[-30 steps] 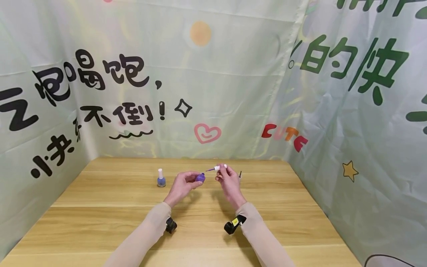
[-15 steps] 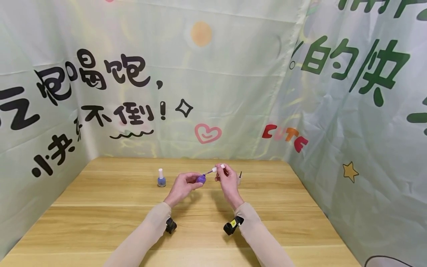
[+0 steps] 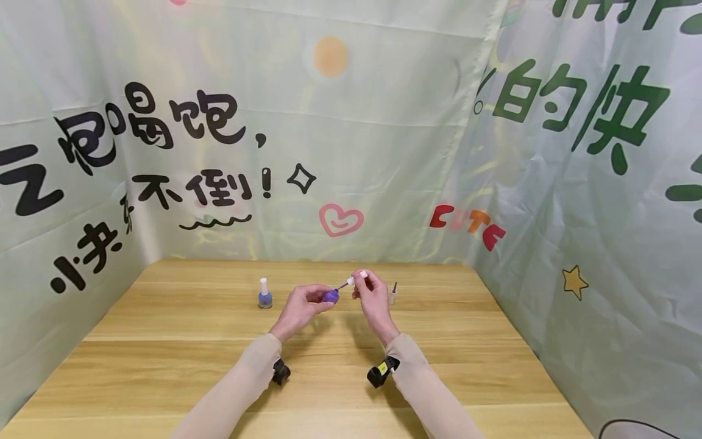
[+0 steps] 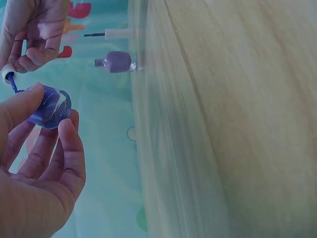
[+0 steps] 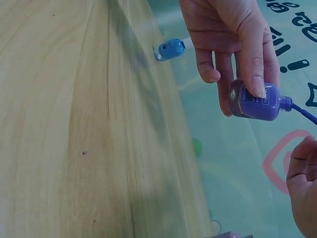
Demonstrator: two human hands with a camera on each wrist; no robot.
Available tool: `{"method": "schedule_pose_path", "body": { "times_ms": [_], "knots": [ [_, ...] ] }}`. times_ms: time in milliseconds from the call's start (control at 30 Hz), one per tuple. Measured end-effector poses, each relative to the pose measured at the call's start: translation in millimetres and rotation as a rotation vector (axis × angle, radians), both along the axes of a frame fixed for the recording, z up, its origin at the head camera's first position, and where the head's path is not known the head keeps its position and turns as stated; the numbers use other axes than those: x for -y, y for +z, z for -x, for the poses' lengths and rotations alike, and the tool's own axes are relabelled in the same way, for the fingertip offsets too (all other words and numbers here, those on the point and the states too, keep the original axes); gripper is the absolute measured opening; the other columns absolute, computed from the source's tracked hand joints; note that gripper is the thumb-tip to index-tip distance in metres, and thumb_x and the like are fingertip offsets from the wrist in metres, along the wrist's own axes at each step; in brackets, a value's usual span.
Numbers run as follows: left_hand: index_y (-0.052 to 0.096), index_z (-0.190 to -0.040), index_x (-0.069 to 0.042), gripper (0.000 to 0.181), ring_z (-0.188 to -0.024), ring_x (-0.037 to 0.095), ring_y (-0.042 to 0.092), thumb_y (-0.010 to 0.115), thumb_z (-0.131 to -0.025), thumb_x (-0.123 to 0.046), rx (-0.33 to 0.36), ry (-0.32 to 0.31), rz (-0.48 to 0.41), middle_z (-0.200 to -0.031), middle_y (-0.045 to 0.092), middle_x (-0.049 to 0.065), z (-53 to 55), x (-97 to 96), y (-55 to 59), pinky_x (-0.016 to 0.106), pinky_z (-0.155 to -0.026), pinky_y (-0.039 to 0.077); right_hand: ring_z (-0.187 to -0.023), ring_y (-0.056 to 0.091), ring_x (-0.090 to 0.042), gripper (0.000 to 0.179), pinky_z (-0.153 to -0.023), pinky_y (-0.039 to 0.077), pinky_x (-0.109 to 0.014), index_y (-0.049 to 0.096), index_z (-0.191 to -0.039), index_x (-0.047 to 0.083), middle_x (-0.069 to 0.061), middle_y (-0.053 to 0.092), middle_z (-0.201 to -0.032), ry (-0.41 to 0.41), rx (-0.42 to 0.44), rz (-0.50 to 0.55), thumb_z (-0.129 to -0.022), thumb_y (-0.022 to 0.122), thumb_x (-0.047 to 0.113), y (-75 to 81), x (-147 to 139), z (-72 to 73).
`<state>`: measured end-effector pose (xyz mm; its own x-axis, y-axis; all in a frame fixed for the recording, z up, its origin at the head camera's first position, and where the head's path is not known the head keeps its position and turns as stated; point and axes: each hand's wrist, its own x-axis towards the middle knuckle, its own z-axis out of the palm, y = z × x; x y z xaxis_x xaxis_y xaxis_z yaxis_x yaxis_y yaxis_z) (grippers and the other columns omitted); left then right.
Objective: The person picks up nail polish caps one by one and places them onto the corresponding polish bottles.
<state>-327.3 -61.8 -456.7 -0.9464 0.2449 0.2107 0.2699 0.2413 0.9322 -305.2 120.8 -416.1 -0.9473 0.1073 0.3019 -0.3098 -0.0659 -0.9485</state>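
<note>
My left hand (image 3: pixel 298 308) pinches a purple nail polish bottle (image 5: pixel 255 101) between thumb and fingers, tilted with its mouth toward the right. In my right hand (image 3: pixel 375 302) is a white cap (image 3: pixel 351 280), held between thumb and fingertips. The cap's purple-coated brush (image 5: pixel 303 113) slants down to the bottle's neck, its tip at or in the mouth. Both hands are raised over the table. In the left wrist view, a second uncapped bottle (image 4: pixel 118 62), pale purple, stands beyond the hands; the right hand hides it in the head view.
A capped blue polish bottle (image 3: pixel 265 299) stands on the wooden table (image 3: pixel 219 366), left of the left hand. Right of the right hand, another white cap (image 3: pixel 392 297) stands upside down, its brush pointing up. Printed cloth (image 3: pixel 384 152) hangs around the table.
The right hand has brought the brush left and down from beside the bottle to its mouth. The left hand holds the purple bottle almost still.
</note>
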Motion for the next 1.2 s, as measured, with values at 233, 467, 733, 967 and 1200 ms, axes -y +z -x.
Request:
{"method": "schedule_pose_path", "body": {
  "times_ms": [233,467,733,967,1200],
  "knots": [
    [0.074,-0.11,-0.016,0.026,-0.094,0.018,0.067,0.077,-0.084,-0.013,0.001,-0.002,0.002,-0.106,0.073,0.005,0.3,1.0,-0.3,0.033,-0.078,0.057,-0.066,0.053,-0.017,0.02,-0.062,0.051,-0.026,0.063,-0.104,-0.008,-0.009,0.057,-0.085,0.013,0.0,-0.001,-0.1,0.056,0.01,-1.8,0.2,1.2],
    [0.075,-0.109,-0.018,0.025,-0.092,0.018,0.066,0.078,-0.084,-0.012,-0.011,-0.007,0.022,-0.105,0.073,0.005,1.3,0.4,-2.2,0.032,-0.078,0.057,-0.067,0.054,-0.016,0.024,-0.061,0.05,-0.024,0.059,-0.108,-0.015,-0.005,0.059,-0.088,0.049,-0.023,-0.031,-0.1,0.055,0.008,-2.5,0.4,1.3],
    [0.075,-0.107,-0.017,0.024,-0.09,0.017,0.066,0.077,-0.084,-0.011,-0.017,-0.013,0.029,-0.102,0.073,0.004,0.8,-0.8,-1.2,0.031,-0.076,0.056,-0.067,0.055,-0.021,0.023,-0.062,0.051,-0.027,0.061,-0.106,-0.012,-0.008,0.059,-0.087,0.059,-0.03,-0.09,-0.1,0.056,0.009,-2.5,0.8,0.3],
    [0.075,-0.108,-0.015,0.025,-0.089,0.016,0.067,0.078,-0.083,-0.011,-0.016,-0.011,0.033,-0.101,0.073,0.006,-0.7,-1.7,1.1,0.029,-0.075,0.056,-0.068,0.055,-0.02,0.021,-0.062,0.052,-0.026,0.061,-0.105,-0.012,-0.008,0.057,-0.084,0.073,-0.022,-0.108,-0.1,0.056,0.008,-5.1,0.8,2.6],
    [0.075,-0.108,-0.016,0.026,-0.089,0.016,0.066,0.079,-0.083,-0.011,-0.014,-0.016,0.025,-0.101,0.073,0.005,-1.1,-1.6,1.3,0.03,-0.075,0.056,-0.071,0.055,-0.024,0.022,-0.061,0.052,-0.029,0.064,-0.104,-0.008,-0.006,0.056,-0.084,0.063,-0.032,-0.138,-0.099,0.059,0.013,-25.5,-0.5,20.3]
  ]
}}
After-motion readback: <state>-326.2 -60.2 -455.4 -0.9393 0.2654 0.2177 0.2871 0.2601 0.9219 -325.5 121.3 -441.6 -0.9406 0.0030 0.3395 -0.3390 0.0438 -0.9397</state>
